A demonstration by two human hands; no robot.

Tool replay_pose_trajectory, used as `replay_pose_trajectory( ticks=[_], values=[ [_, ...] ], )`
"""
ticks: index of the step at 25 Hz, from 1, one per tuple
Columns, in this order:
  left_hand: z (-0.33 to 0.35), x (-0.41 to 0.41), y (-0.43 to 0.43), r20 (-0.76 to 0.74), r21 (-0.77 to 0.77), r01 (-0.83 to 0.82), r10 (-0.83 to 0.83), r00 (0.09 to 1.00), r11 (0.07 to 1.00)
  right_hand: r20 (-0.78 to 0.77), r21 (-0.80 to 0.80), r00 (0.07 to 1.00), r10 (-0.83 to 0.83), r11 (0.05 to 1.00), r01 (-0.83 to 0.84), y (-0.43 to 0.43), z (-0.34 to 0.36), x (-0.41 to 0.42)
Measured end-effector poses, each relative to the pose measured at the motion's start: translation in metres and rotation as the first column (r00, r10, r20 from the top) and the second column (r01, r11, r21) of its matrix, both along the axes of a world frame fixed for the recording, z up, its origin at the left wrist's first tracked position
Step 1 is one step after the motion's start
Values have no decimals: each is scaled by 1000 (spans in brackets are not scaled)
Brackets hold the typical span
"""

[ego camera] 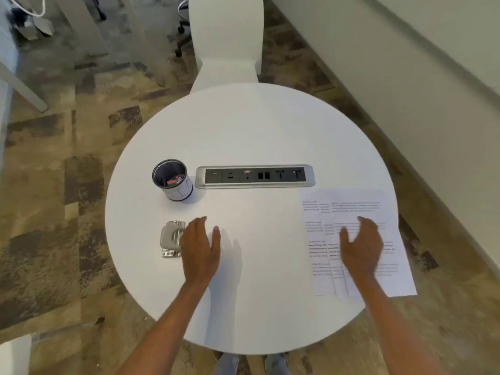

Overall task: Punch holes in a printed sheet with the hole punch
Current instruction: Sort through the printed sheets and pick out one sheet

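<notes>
Over the round white counter (251,131) both bare hands are spread flat, and neither grip is grasping anything. The left hand (201,247) has its palm down, the fingers extended and pointing away from the person, the thumb opened to the right. It is just beside the grey metal hole punch (171,238), and its edge covers the right side of the punch; I cannot tell if it touches it. The right hand (362,246) is also released, the fingers a little blurred and spread, above the printed sheets (351,207). These sheets lie fanned at the right edge of the counter, with one corner over the rim. Both forearms come from the bottom of the view and are almost straight. Behind the left hand stands a dark mesh cup (173,180) with something red inside. Right of the cup, a socket strip (254,176) is set in the middle of the counter. Beyond the counter is a white chair (227,39).
</notes>
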State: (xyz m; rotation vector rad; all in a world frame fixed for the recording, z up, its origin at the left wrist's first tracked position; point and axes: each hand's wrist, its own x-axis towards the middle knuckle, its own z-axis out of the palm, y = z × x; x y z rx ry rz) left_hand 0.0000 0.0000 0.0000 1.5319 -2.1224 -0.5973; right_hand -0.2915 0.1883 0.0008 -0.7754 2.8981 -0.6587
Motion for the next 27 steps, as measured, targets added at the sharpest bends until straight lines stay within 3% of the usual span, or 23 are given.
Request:
replay_pose_trajectory(
  ticks=[3,7,9,15,20,27],
  values=[
    [2,-33,27,5,58,137,-137,991,989,110,86,977,-181,981,172,44,1,-42],
    [-1,-78,63,12,129,297,-301,953,946,528,10,829,-187,977,215,82,-2,-67],
    [-5,-95,79,24,177,368,-378,925,913,600,0,776,-194,970,242,93,-8,-72],
    [-16,-127,113,69,294,496,-535,842,817,663,-29,710,-238,939,342,111,-10,-83],
    [-22,-139,125,32,409,509,-569,822,758,680,17,693,-239,950,311,110,-13,-95],
    [-25,-141,133,-1,381,530,-573,820,758,567,116,776,-277,959,257,108,-17,-70]
  ],
)
